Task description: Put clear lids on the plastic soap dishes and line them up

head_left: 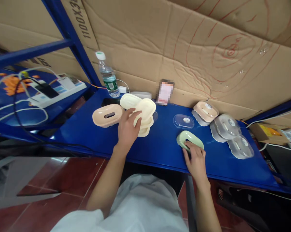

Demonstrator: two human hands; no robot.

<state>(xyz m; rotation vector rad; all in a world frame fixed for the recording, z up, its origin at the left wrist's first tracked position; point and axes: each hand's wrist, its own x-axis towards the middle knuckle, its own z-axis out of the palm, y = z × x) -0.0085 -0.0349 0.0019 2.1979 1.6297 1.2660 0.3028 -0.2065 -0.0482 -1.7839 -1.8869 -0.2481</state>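
My left hand (pixel 128 129) reaches over a pile of cream oval trays, its fingers closed at the near edge of the top cream oval tray (pixel 146 108). Just left of it sits a peach oval dish (pixel 102 117) with a slot in its middle. My right hand (pixel 195 158) grips the near rim of a light green oval dish (pixel 184 137), thumb outside and fingers over its slot. Behind this dish lies a clear oval lid (pixel 180 121) with a round sticker.
Lidded oval boxes, one peach (pixel 203 111) and several grey (pixel 229 125), stand at the right of the blue table (pixel 165 154). A water bottle (pixel 109 79) and a phone (pixel 165 92) stand near the cardboard wall. A power strip (pixel 60 93) lies left.
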